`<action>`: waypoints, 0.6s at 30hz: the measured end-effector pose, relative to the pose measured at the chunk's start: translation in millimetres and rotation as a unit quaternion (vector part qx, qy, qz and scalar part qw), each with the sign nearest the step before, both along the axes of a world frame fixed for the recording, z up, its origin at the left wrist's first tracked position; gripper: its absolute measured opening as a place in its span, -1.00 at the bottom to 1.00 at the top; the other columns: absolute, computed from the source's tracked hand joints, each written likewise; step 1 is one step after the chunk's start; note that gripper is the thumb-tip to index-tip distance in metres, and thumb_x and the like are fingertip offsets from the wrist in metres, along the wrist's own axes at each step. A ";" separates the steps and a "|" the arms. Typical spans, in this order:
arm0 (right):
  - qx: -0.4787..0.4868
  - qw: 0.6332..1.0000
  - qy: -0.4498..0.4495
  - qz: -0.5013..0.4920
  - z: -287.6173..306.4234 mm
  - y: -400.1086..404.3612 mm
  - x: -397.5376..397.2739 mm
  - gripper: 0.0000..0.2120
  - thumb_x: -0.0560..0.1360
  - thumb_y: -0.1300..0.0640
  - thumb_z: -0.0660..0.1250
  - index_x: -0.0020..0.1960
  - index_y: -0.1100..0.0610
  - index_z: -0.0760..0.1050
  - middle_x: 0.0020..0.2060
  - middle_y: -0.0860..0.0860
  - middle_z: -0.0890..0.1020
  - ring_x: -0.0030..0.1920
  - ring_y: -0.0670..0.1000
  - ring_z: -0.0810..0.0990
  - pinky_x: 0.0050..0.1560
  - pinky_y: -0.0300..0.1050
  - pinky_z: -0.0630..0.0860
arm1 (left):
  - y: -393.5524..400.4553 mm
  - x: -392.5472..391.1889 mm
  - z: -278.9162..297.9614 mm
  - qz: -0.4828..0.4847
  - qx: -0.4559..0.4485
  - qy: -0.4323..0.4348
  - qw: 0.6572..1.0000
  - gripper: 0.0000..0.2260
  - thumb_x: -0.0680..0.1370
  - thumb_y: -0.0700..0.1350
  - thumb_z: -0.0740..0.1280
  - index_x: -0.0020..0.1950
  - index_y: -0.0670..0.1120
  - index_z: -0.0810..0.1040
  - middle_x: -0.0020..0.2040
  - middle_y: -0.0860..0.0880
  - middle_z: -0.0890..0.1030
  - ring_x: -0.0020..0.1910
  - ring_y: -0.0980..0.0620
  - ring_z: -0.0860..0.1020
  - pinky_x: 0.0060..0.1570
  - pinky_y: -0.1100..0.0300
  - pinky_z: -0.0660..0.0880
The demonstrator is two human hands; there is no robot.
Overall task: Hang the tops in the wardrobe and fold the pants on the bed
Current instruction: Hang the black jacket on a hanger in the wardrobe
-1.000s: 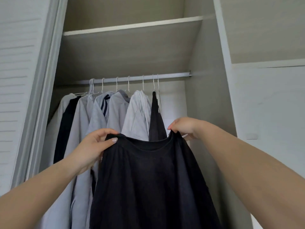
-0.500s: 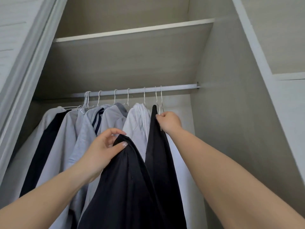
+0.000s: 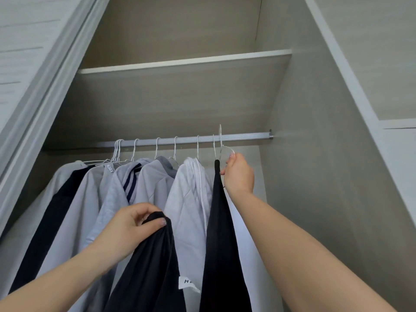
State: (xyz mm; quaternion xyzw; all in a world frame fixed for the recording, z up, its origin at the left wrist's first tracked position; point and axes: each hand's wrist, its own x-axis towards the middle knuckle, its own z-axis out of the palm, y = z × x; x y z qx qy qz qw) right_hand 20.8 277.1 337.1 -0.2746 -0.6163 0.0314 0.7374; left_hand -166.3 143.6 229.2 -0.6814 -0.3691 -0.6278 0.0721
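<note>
Gripping a white hanger (image 3: 225, 152) just below the rail (image 3: 243, 138), our right hand (image 3: 239, 174) is curling its fingers; below the rail, our left hand (image 3: 126, 230) is pinching the black top (image 3: 148, 266).

Soft, even daylight fills the scene, seemingly from behind the viewer; no lamp or window shows. The underside of the shelf (image 3: 180, 102) falls into gentle shadow, darkest toward the back left corner above the rail (image 3: 243, 138), which carries a pale sheen without hard glare. Both forearms are evenly lit. Focus is sharp throughout, with no motion blur. Wide-angle distortion bends the wardrobe door frame (image 3: 45, 104) and the right partition (image 3: 351, 91), which lean outward at the edges.
</note>
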 end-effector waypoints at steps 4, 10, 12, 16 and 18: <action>0.021 0.999 0.022 -0.016 1.2 -10.0 11.6 -0.65 0.65 0.01 -0.08 -0.05 0.15 0.40 -0.27 0.05 0.64 -0.21 0.08 0.55 -0.24 -0.09 0.39 | -4.2 1.6 -5.6 -0.027 -0.032 0.011 0.999 -0.67 0.51 -0.34 0.34 -0.29 0.06 0.65 -0.33 0.04 0.62 -0.34 0.25 0.53 -0.26 0.45 0.43; 0.091 0.996 0.005 0.011 -18.1 -64.6 30.0 -0.65 0.64 0.03 -0.03 -0.03 0.22 0.43 -0.28 0.12 0.56 -0.18 0.16 0.54 -0.15 0.02 0.45 | -23.4 12.8 -25.6 -0.094 -0.072 -0.044 0.992 -0.72 0.55 -0.31 0.29 -0.13 0.03 0.69 -0.17 0.00 0.68 -0.22 0.19 0.60 -0.19 0.43 0.49; 0.101 0.994 -0.012 0.025 -33.4 -90.7 35.1 -0.70 0.64 0.05 -0.01 -0.06 0.16 0.43 -0.34 0.00 0.51 -0.24 0.09 0.50 -0.16 0.01 0.43 | -34.5 18.0 -35.4 -0.144 -0.096 -0.090 0.981 -0.71 0.56 -0.32 0.27 -0.12 0.03 0.68 -0.12 -0.05 0.69 -0.16 0.12 0.63 -0.18 0.38 0.53; 0.096 0.993 -0.040 0.048 -73.4 -146.3 51.3 -0.73 0.64 0.07 0.00 -0.17 -0.07 0.37 -0.40 -0.10 0.42 -0.33 -0.05 0.40 -0.24 -0.12 0.34 | -61.5 27.6 -60.4 -0.204 -0.135 -0.162 0.956 -0.73 0.55 -0.36 0.26 -0.15 -0.05 0.65 -0.12 -0.09 0.69 -0.22 0.06 0.65 -0.32 0.32 0.54; 0.100 0.992 -0.028 0.068 -91.5 -172.6 63.3 -0.71 0.65 0.08 0.01 -0.19 -0.10 0.37 -0.41 -0.08 0.42 -0.32 -0.07 0.41 -0.27 -0.25 0.34 | -73.0 31.8 -72.1 -0.201 -0.135 -0.188 0.952 -0.73 0.55 -0.36 0.27 -0.17 -0.05 0.65 -0.13 -0.09 0.69 -0.23 0.06 0.65 -0.32 0.31 0.55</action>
